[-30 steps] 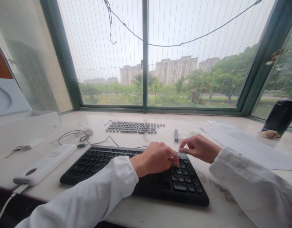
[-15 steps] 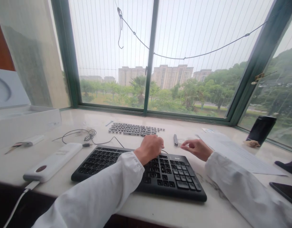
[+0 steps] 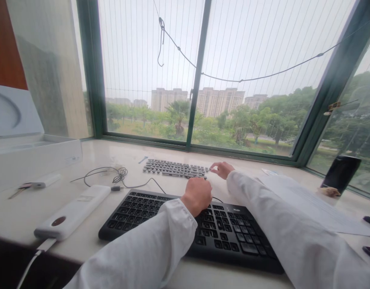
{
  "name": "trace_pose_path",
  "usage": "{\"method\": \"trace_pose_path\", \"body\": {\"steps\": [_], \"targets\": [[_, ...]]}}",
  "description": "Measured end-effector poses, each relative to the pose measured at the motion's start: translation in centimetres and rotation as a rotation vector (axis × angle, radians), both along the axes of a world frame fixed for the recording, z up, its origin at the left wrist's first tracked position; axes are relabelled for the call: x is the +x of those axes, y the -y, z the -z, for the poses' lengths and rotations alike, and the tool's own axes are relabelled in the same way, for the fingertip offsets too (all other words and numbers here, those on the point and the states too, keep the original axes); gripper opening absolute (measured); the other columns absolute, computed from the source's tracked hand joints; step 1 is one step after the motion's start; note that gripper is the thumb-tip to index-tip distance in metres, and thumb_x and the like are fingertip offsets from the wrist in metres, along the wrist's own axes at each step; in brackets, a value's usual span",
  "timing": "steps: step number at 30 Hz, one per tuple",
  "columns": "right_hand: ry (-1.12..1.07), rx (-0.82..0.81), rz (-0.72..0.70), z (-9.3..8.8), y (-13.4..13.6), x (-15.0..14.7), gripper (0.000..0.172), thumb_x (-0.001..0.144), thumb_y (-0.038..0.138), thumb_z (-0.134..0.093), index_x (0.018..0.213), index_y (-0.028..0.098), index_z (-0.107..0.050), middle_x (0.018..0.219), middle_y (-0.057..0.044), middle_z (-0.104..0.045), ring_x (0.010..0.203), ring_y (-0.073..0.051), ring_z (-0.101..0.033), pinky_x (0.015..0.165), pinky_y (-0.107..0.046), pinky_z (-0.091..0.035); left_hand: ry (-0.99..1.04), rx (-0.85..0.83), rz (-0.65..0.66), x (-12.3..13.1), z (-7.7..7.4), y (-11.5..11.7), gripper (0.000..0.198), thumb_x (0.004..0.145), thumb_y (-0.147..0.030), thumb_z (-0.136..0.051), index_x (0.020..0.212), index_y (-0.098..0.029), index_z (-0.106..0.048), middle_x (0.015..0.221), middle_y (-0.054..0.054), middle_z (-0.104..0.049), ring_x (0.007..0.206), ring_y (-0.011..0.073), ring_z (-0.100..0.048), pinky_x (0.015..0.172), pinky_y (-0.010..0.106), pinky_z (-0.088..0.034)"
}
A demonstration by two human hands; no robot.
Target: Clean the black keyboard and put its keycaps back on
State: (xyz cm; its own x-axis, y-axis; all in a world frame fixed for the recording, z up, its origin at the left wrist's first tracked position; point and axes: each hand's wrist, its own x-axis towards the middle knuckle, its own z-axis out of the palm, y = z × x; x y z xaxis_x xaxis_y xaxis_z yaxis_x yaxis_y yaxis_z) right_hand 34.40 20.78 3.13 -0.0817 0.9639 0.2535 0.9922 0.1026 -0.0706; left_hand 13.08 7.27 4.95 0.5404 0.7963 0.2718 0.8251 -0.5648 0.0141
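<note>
Two panes of a green-framed window (image 3: 197,80) overlook trees and tower blocks above a pale marble sill (image 3: 94,160). On it lie a white cardboard box (image 3: 37,164), a long white power bank (image 3: 72,212), a thin black cable (image 3: 120,175), a sheet of white paper (image 3: 311,204), a black keyboard (image 3: 233,237) and rows of loose black keycaps (image 3: 175,168). The curled left hand (image 3: 197,196) sits over the keyboard's top edge, its grip hidden; the right hand (image 3: 222,169), fingers open and empty, is just beside the keycaps' right end.

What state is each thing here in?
Black keyboard, lying flat.
Loose keycaps, laid in rows.
Left hand, curled over the keyboard's top edge.
Right hand, fingers extended at the keycaps.
White power bank, cable plugged in.
White box, lid raised.
</note>
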Motion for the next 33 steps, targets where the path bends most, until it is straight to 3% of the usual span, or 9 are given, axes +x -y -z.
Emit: {"method": "trace_pose_path", "body": {"steps": [8,14,19,22,26,30,33], "targets": [[0.034,-0.058,0.05,1.8,-3.1,-0.4,0.03,0.087,0.038,-0.058,0.111,0.027,-0.071,0.106,-0.009,-0.07,0.097,-0.022,-0.063,0.081,-0.03,-0.043,0.022,0.022,0.02,0.0,-0.1,-0.2,0.036,0.093,-0.032,-0.045,0.091,-0.011,-0.074,0.085,0.019,-0.072,0.086,0.0296,-0.07,0.072,0.037,-0.054],[0.011,-0.069,0.036,2.0,-3.3,-0.3,0.024,0.085,0.037,-0.061,0.102,0.026,-0.074,0.1,-0.008,-0.071,0.091,-0.021,-0.063,0.076,-0.029,-0.042,0.027,0.033,0.014,0.0,-0.1,-0.2,0.034,0.091,-0.033,-0.048,0.089,-0.011,-0.074,0.084,0.019,-0.072,0.084,0.0296,-0.07,0.071,0.037,-0.054],[-0.022,-0.047,-0.001,1.0,-2.2,-0.2,0.023,0.084,0.035,-0.062,0.099,0.022,-0.074,0.087,-0.006,-0.071,0.082,-0.018,-0.061,0.071,-0.026,-0.04,0.027,0.054,-0.006,-0.2,-0.2,-0.4,0.035,0.091,-0.033,-0.047,0.088,-0.011,-0.074,0.084,0.018,-0.072,0.082,0.0292,-0.07,0.069,0.037,-0.054],[-0.048,-0.024,-0.043,-0.1,0.3,0.3,0.027,0.084,0.04,-0.061,0.097,0.02,-0.074,0.073,-0.003,-0.067,0.072,-0.015,-0.059,0.068,-0.025,-0.038,0.026,0.058,-0.017,-0.3,-0.2,-0.6,0.034,0.091,-0.032,-0.047,0.089,-0.011,-0.074,0.084,0.017,-0.072,0.083,0.0294,-0.07,0.069,0.036,-0.053],[-0.077,-0.026,-0.14,-1.7,6.8,1.3,0.035,0.086,0.049,-0.056,0.098,0.021,-0.073,0.062,0.002,-0.059,0.06,-0.012,-0.05,0.063,-0.025,-0.035,0.028,0.062,-0.01,-0.3,-0.4,-0.6,0.036,0.094,-0.032,-0.044,0.093,-0.012,-0.074,0.085,0.017,-0.072,0.085,0.0279,-0.07,0.071,0.034,-0.052],[-0.188,-0.143,-0.28,-2.8,13.9,2.0,0.043,0.084,0.056,-0.055,0.095,0.019,-0.073,0.052,0.006,-0.042,0.05,-0.009,-0.034,0.054,-0.025,-0.025,0.037,0.067,0.061,-0.2,-0.7,-0.2,0.046,0.096,-0.041,-0.037,0.091,-0.013,-0.073,0.082,0.015,-0.071,0.08,0.0243,-0.069,0.069,0.031,-0.05],[-0.223,-0.258,-0.35,-3.2,16.6,2.2,0.047,0.082,0.06,-0.057,0.095,0.019,-0.075,0.05,0.008,-0.034,0.051,-0.009,-0.027,0.052,-0.025,-0.021,0.065,0.082,0.145,-0.2,-0.8,-0.2,0.051,0.096,-0.044,-0.034,0.082,-0.014,-0.073,0.078,0.013,-0.071,0.071,0.0216,-0.066,0.063,0.03,-0.046]]}}
